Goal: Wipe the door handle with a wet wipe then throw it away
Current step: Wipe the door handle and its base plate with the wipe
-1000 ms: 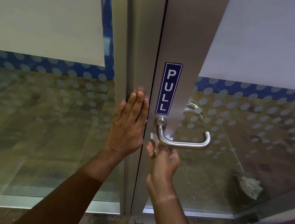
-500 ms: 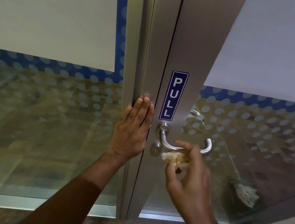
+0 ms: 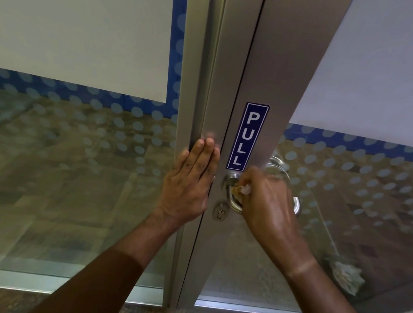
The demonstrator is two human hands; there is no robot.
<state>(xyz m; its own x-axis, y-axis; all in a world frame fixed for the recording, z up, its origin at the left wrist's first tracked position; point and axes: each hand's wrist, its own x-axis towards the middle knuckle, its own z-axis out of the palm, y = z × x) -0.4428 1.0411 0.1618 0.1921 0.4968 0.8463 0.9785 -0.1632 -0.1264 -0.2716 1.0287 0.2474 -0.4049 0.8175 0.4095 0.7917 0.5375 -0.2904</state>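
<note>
Wet wipe (image 3: 244, 189): one small crumpled whitish wad with a tan smudge, centre of frame, pressed against the handle neck.
Handling: judged soft, light, damp and easily torn; best pinched as a bunched wad.
Door handle (image 3: 232, 198): one brushed-steel lever, centre right; rigid, likely slick when wet. A second lever shows behind the glass.
Right hand (image 3: 269, 205): fingers closed around the wipe, over the lever.
Left hand (image 3: 192, 180): flat and spread on the grey metal door frame (image 3: 197, 77), holding nothing.
Blue PULL sign (image 3: 247, 135): one, above the handle.
Keyhole (image 3: 220, 212): one, below.
</note>
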